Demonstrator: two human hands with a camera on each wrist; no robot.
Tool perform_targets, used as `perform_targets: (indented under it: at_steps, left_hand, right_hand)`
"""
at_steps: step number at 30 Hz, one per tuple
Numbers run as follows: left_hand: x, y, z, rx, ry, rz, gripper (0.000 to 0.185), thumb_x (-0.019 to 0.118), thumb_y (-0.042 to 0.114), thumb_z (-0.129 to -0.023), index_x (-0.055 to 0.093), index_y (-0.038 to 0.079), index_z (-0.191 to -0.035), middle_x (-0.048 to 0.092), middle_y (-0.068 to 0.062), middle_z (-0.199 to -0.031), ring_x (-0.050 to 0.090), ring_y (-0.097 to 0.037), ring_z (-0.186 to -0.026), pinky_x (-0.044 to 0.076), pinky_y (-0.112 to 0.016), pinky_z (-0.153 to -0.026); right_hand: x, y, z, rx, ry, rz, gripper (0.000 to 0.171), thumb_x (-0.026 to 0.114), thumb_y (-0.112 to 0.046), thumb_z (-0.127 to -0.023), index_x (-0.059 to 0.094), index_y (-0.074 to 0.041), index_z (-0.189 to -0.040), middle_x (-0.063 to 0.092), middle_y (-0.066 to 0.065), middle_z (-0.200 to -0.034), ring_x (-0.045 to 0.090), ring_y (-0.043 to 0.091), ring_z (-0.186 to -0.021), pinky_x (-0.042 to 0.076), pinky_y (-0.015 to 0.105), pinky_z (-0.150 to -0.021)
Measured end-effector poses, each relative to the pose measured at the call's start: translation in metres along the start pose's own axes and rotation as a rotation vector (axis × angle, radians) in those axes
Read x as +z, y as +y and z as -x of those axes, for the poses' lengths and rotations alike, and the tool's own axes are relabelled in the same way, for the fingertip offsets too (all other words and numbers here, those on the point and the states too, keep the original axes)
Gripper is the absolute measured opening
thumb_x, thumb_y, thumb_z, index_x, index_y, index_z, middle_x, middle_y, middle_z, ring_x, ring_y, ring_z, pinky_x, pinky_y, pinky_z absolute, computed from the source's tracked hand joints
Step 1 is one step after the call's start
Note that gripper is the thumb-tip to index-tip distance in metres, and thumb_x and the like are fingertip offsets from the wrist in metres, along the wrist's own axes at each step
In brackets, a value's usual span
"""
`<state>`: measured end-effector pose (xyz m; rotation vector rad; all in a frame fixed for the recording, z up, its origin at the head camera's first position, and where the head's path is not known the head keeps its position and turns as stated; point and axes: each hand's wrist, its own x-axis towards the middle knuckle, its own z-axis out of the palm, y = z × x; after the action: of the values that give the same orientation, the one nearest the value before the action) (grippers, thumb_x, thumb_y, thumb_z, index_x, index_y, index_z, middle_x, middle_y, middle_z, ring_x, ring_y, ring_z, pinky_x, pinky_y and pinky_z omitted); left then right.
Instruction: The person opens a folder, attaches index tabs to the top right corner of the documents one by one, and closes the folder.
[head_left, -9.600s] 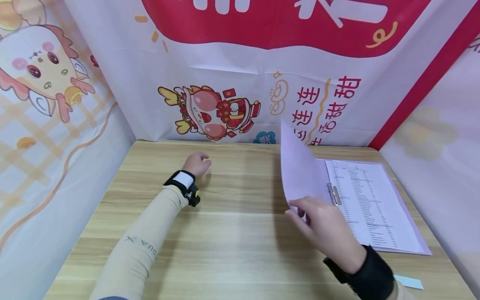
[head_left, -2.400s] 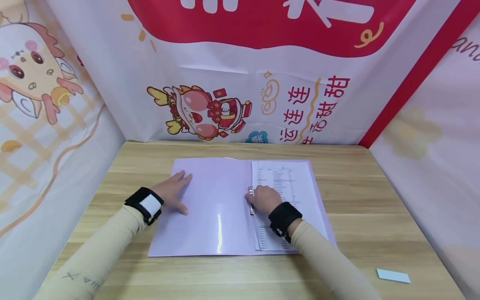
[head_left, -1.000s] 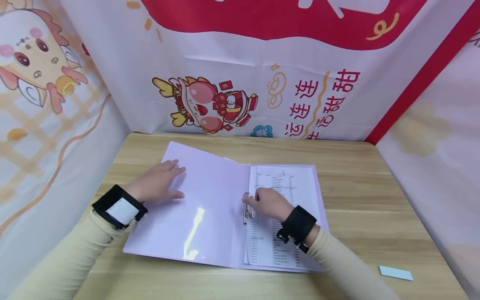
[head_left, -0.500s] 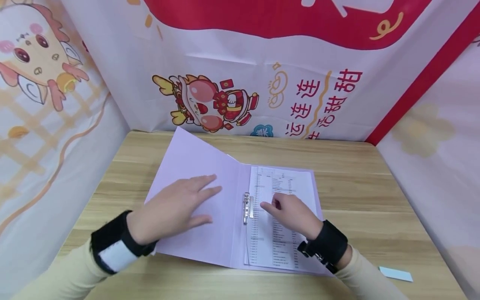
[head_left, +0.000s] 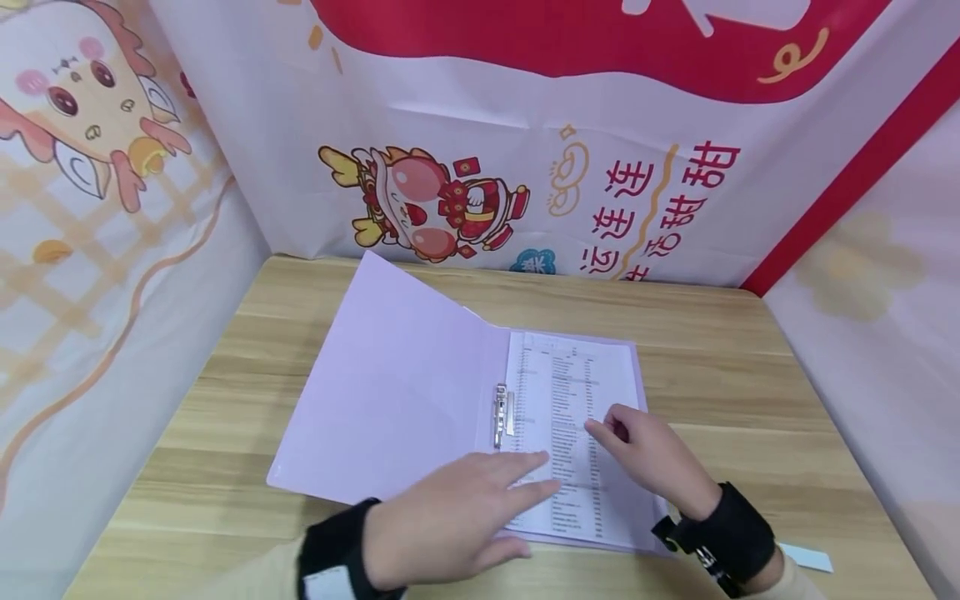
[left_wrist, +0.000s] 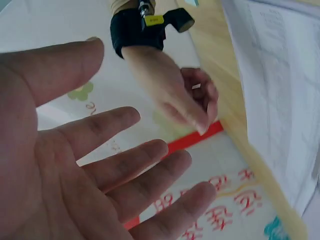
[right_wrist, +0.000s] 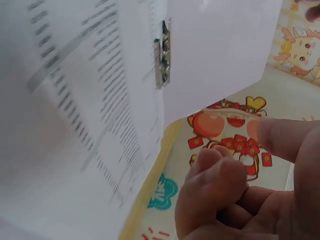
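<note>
A light purple folder (head_left: 397,375) lies spread on the table in the head view, its left cover tilted up somewhat. Printed sheets (head_left: 551,392) rest in its right half, beside a metal clip (head_left: 499,415) near the spine. My left hand (head_left: 457,521) is over the folder's near edge, fingers straight and spread; its palm (left_wrist: 55,185) is bare in the left wrist view. Over the sheets' right side is my right hand (head_left: 656,454), fingers loosely curled. Nothing sits between its thumb and fingers (right_wrist: 212,187) in the right wrist view. That view also shows the clip (right_wrist: 164,57).
A small pale blue strip (head_left: 808,557) lies on the wooden table (head_left: 750,400), partly behind the right wristband. Printed cloth walls (head_left: 285,150) stand at the back and both sides.
My right hand has left the clip and moved right. My left hand has come off the left cover and swung right and nearer. Earlier, the folder was shifted left and its cover laid over.
</note>
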<state>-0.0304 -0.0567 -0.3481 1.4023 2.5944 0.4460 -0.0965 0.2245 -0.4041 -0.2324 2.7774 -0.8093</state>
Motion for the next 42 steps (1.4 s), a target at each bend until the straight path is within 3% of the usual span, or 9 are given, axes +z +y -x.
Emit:
perform_targets:
  at_steps: [7, 11, 16, 22, 27, 31, 38, 42]
  left_hand:
    - [0.032, 0.012, -0.038, 0.012, 0.036, 0.027, 0.057, 0.061, 0.041, -0.102, 0.050, 0.015, -0.151, 0.050, -0.006, -0.152, 0.050, -0.015, -0.136, 0.048, -0.034, -0.106]
    - [0.048, 0.013, -0.061, -0.043, 0.048, 0.002, 0.058, 0.066, 0.038, -0.099, 0.051, 0.015, -0.150, 0.052, -0.006, -0.150, 0.052, -0.016, -0.135, 0.050, -0.035, -0.103]
    - [0.064, 0.003, -0.083, -0.142, -0.011, -0.047, 0.064, 0.071, 0.044, -0.095, 0.052, 0.017, -0.149, 0.050, -0.009, -0.152, 0.049, -0.022, -0.138, 0.050, -0.042, -0.103]
    - [0.082, -0.012, -0.092, -0.230, -0.103, -0.100, 0.077, 0.080, 0.049, -0.085, 0.052, 0.020, -0.150, 0.045, -0.010, -0.156, 0.044, -0.027, -0.142, 0.047, -0.051, -0.106]
    - [0.093, -0.016, -0.099, -0.244, -0.154, -0.120, 0.092, 0.086, 0.053, -0.074, 0.049, 0.025, -0.152, 0.040, -0.008, -0.160, 0.037, -0.029, -0.147, 0.039, -0.052, -0.113]
    - [0.100, -0.015, -0.102, -0.239, -0.186, -0.110, 0.096, 0.089, 0.052, -0.069, 0.048, 0.028, -0.153, 0.037, -0.006, -0.162, 0.034, -0.029, -0.149, 0.036, -0.052, -0.115]
    - [0.106, -0.014, -0.105, -0.238, -0.194, -0.121, 0.094, 0.089, 0.051, -0.069, 0.050, 0.029, -0.152, 0.037, -0.004, -0.162, 0.032, -0.027, -0.150, 0.035, -0.052, -0.116]
    - [0.109, -0.016, -0.105, -0.238, -0.194, -0.122, 0.095, 0.089, 0.052, -0.069, 0.050, 0.030, -0.152, 0.037, -0.003, -0.162, 0.033, -0.027, -0.150, 0.035, -0.052, -0.116]
  right_hand:
    - [-0.018, 0.031, 0.022, 0.034, 0.036, 0.002, 0.026, 0.063, -0.031, -0.102, 0.061, -0.010, -0.086, 0.047, 0.000, -0.065, 0.048, 0.016, -0.060, 0.034, 0.024, -0.051]
    - [-0.025, 0.054, 0.032, 0.027, 0.096, 0.050, 0.023, 0.064, -0.027, -0.101, 0.061, -0.012, -0.084, 0.046, -0.003, -0.065, 0.045, 0.013, -0.058, 0.034, 0.024, -0.051]
    - [-0.036, 0.084, 0.048, 0.046, 0.124, 0.113, 0.021, 0.064, -0.027, -0.102, 0.063, -0.013, -0.086, 0.051, -0.004, -0.069, 0.046, 0.010, -0.061, 0.037, 0.025, -0.054]
    - [-0.061, 0.125, 0.068, 0.057, 0.075, 0.184, 0.010, 0.065, -0.018, -0.100, 0.065, -0.010, -0.095, 0.062, -0.003, -0.080, 0.052, 0.005, -0.067, 0.042, 0.025, -0.058]
    - [-0.079, 0.159, 0.078, 0.087, -0.078, 0.249, 0.016, 0.069, -0.016, -0.097, 0.066, -0.005, -0.107, 0.064, -0.002, -0.089, 0.054, 0.006, -0.071, 0.044, 0.026, -0.058]
    - [-0.079, 0.185, 0.087, 0.095, -0.158, 0.278, 0.028, 0.076, -0.017, -0.090, 0.066, -0.002, -0.111, 0.066, 0.003, -0.098, 0.054, 0.010, -0.071, 0.045, 0.027, -0.057]
    - [-0.074, 0.226, 0.109, 0.162, -0.167, 0.301, 0.046, 0.086, -0.026, -0.079, 0.063, -0.004, -0.113, 0.064, 0.017, -0.106, 0.065, 0.030, -0.090, 0.053, 0.037, -0.063]
    - [-0.070, 0.242, 0.115, 0.211, -0.196, 0.254, 0.050, 0.088, -0.028, -0.078, 0.062, -0.005, -0.114, 0.060, 0.020, -0.108, 0.064, 0.029, -0.091, 0.051, 0.033, -0.061]
